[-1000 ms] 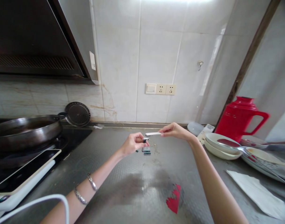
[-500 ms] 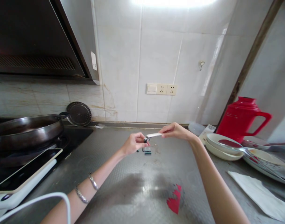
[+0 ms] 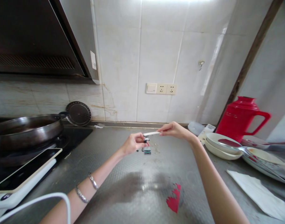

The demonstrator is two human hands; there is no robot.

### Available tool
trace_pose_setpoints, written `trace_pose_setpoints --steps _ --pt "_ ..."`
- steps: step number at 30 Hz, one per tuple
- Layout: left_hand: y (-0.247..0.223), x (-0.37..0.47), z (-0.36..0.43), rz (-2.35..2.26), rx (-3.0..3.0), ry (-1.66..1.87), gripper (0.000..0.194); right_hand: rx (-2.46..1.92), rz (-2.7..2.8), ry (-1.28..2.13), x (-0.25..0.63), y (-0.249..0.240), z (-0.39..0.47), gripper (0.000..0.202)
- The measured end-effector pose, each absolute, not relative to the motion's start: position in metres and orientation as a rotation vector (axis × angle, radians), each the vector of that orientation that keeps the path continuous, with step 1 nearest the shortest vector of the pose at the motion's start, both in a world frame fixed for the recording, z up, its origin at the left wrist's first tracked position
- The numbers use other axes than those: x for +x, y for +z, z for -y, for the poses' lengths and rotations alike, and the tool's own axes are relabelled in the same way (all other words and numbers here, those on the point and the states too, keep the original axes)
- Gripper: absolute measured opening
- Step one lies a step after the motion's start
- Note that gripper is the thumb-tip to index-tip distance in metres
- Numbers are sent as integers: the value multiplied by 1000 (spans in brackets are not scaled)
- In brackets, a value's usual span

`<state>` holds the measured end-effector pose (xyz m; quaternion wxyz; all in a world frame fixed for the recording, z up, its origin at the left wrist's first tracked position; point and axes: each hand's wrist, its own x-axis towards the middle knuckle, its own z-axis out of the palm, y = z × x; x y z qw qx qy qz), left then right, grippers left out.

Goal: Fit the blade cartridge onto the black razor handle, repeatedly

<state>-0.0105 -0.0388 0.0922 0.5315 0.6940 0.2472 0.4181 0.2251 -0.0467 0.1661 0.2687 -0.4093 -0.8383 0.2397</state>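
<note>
My left hand [image 3: 132, 143] is held above the steel countertop [image 3: 123, 174], its fingers pinched on a small dark and silver piece [image 3: 145, 140]. My right hand [image 3: 173, 129] reaches in from the right and grips a slim white stick [image 3: 151, 133] by one end. The stick's free end sits just over the small piece, almost touching it. Directly below on the counter lie a few small dark and teal parts [image 3: 147, 151].
A dark wok [image 3: 25, 129] sits on the stove at the left, with a phone [image 3: 23, 172] and white cable [image 3: 39, 200] near the front. A red jug [image 3: 241, 116], stacked bowls [image 3: 223, 144] and paper [image 3: 261, 194] crowd the right. A red scrap [image 3: 173, 200] lies on the counter.
The white stick has shifted slightly left, so its free end now lies over the small piece in my left hand. Both hands otherwise stay in place.
</note>
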Motion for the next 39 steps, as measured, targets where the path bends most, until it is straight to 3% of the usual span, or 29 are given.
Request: trace_pose_setpoints --steps 10,39 --pt "93 -9 39 -597 1642 1000 26 -1096 2211 504 220 173 55 33" --pt "95 -10 41 -620 1666 989 30 -1176 2239 692 228 164 46 40"
